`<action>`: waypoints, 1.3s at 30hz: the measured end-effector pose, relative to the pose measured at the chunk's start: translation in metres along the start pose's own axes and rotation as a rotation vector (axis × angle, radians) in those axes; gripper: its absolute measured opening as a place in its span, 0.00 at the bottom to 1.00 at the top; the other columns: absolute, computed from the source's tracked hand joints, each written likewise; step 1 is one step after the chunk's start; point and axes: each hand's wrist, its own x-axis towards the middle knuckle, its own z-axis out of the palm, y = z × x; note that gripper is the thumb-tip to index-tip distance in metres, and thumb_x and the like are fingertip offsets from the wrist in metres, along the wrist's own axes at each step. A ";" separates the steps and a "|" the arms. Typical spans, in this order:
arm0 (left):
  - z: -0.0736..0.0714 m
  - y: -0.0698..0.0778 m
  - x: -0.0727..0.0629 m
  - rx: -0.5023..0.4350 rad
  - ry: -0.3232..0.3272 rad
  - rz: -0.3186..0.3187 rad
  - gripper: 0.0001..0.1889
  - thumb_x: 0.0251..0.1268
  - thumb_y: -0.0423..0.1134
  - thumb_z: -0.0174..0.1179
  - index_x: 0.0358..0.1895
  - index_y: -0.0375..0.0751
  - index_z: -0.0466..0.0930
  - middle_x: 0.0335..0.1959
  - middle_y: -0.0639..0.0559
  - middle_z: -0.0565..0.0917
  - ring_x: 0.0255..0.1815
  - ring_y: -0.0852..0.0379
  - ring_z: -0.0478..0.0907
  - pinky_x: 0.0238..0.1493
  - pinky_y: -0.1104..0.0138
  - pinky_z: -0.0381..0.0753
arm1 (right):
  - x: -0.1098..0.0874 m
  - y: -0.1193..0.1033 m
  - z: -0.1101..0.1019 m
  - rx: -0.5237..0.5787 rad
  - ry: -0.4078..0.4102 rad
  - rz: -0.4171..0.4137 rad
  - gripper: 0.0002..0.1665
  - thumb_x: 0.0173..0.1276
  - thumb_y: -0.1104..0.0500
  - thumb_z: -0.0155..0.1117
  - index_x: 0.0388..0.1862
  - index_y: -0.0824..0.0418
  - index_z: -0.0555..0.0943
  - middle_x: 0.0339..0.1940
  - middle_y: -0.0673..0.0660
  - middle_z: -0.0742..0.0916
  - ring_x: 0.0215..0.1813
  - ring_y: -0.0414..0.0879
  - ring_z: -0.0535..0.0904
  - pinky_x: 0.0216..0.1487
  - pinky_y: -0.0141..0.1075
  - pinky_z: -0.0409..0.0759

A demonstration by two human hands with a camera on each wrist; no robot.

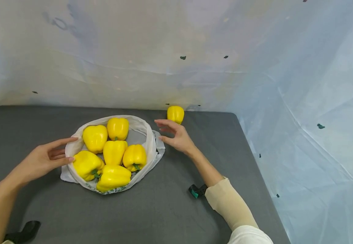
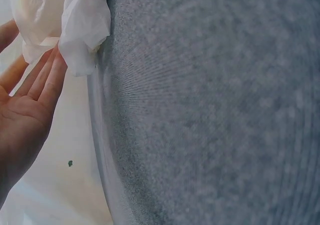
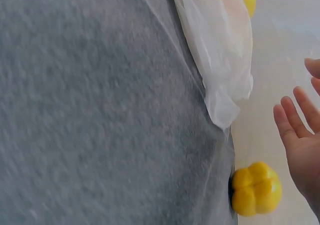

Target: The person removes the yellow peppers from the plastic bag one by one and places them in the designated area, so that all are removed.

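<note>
A white plastic bag (image 1: 147, 130) with its mouth spread wide sits on the dark table, holding several yellow bell peppers (image 1: 114, 152). Against the bag's left side rests my left hand (image 1: 43, 159), thumb and index fingertips at the rim. The left wrist view shows its long fingers nearly straight against the white plastic (image 2: 82, 30). My right hand (image 1: 177, 137) hovers off the bag's right side with nothing in it, fingers loosely extended and apart in the right wrist view. Just behind it, another yellow bell pepper (image 1: 175, 114) lies outside the bag by the table's back edge.
The grey table (image 1: 164, 217) ends at a pale plastic sheet (image 1: 152, 51) hung along the back. More sheeting (image 1: 326, 152) hangs to the right. A black strap piece with green (image 1: 196, 191) shows beside the right forearm, and a black strap piece (image 1: 26, 232) by the left.
</note>
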 end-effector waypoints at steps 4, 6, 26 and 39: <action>-0.001 0.000 0.000 -0.006 0.004 0.009 0.38 0.66 0.45 0.67 0.76 0.40 0.61 0.71 0.24 0.62 0.49 0.81 0.71 0.39 0.77 0.81 | 0.000 -0.003 0.007 0.013 -0.033 0.000 0.30 0.63 0.76 0.65 0.64 0.80 0.70 0.62 0.73 0.77 0.62 0.67 0.74 0.62 0.61 0.72; -0.001 0.000 0.000 -0.012 0.002 0.014 0.38 0.66 0.45 0.67 0.75 0.39 0.62 0.71 0.23 0.62 0.47 0.86 0.67 0.39 0.77 0.81 | 0.000 -0.005 0.010 0.024 -0.052 -0.009 0.29 0.63 0.76 0.64 0.64 0.80 0.70 0.62 0.74 0.77 0.62 0.69 0.74 0.61 0.61 0.73; 0.000 0.001 -0.002 -0.034 -0.005 0.018 0.38 0.67 0.44 0.66 0.76 0.40 0.60 0.72 0.24 0.61 0.48 0.89 0.65 0.40 0.81 0.78 | -0.003 0.013 0.043 0.018 -0.289 0.104 0.34 0.66 0.66 0.69 0.70 0.69 0.70 0.67 0.67 0.77 0.66 0.57 0.76 0.66 0.47 0.74; -0.001 0.002 -0.001 -0.045 -0.006 0.025 0.38 0.66 0.43 0.67 0.76 0.38 0.61 0.71 0.22 0.61 0.47 0.90 0.65 0.40 0.82 0.77 | -0.006 0.013 0.054 -0.053 -0.323 0.184 0.38 0.67 0.61 0.69 0.73 0.67 0.66 0.71 0.63 0.74 0.69 0.46 0.72 0.68 0.44 0.71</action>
